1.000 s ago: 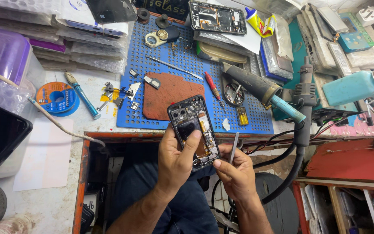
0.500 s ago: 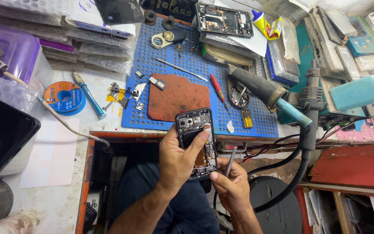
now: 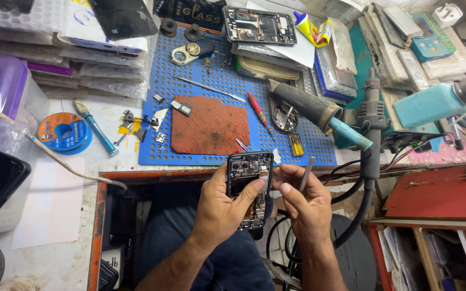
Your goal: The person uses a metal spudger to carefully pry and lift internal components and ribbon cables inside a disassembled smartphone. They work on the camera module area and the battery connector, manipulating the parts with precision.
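Observation:
My left hand [image 3: 225, 207] grips an opened black smartphone [image 3: 249, 178] with its back cover off, circuit board and camera modules showing, thumb laid across its middle. My right hand [image 3: 303, 202] is just right of the phone and holds thin metal tweezers [image 3: 307, 172] that point up and away from the phone. Both hands hover over my lap, just in front of the bench edge. The phone's lower part is hidden by my left fingers.
A blue perforated mat [image 3: 227, 97] carries a brown pad [image 3: 211, 125], a red screwdriver [image 3: 257, 110], small parts and another opened phone [image 3: 258, 25]. A hot-air handle [image 3: 311, 110] and a teal bottle [image 3: 435, 102] lie right. A solder wick spool [image 3: 63, 132] sits left.
Both hands have shifted slightly right and down from the bench edge. My right hand has come up beside the phone, and the tweezers now point upward.

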